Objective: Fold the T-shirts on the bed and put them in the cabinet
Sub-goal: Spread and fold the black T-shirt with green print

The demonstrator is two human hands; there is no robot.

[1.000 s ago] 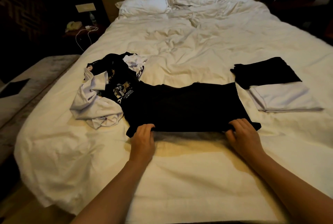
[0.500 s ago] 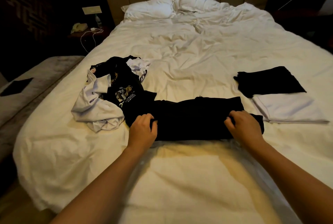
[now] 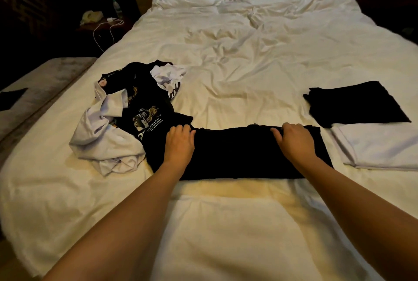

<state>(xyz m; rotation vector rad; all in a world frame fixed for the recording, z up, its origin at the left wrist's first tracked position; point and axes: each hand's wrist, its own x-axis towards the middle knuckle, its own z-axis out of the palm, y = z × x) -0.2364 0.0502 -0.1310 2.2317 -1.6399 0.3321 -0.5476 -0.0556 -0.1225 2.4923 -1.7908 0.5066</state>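
Now the near edge of the black shirt has been carried over to the far edge, so it lies as a narrow band under my left hand and right hand, both gripping that edge; next the crosswise fold.

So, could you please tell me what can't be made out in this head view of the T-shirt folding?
- Cabinet: nowhere in the head view.
- Fingertips of the left hand and right hand: curled over the far edge of the black T-shirt, so the grip is unclear.
- Unfolded pile: garments overlap, so their count is uncertain.
- Folded white T-shirt: cut off by the right edge.
- Nightstand items: too dark and small.
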